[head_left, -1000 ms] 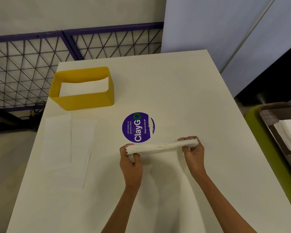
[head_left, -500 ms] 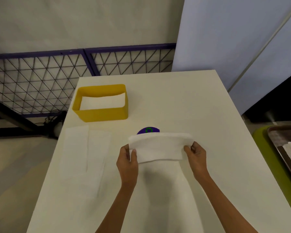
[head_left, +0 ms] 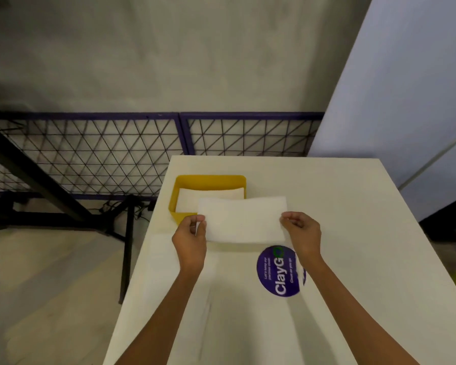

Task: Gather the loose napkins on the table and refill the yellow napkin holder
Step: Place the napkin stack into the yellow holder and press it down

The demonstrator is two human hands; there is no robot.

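A stack of white napkins (head_left: 242, 219) hangs above the white table (head_left: 353, 233), held by its two short ends. My left hand (head_left: 191, 237) pinches the left end and my right hand (head_left: 302, 230) pinches the right end. The stack's far edge overlaps the front of the yellow napkin holder (head_left: 211, 179), which stands near the table's far left corner with white napkins (head_left: 190, 197) inside. More loose white napkins (head_left: 163, 256) lie flat on the table by my left forearm, faint against the surface.
A round purple ClayGo sticker (head_left: 279, 272) sits on the table under my right wrist. Behind the table run a purple-framed wire fence (head_left: 179, 122) and a pale blue panel (head_left: 406, 101). The table's left edge drops to the floor.
Both hands have carried the napkin stack away from me and to the left, from over the sticker to the front of the yellow holder. The camera has tilted up.
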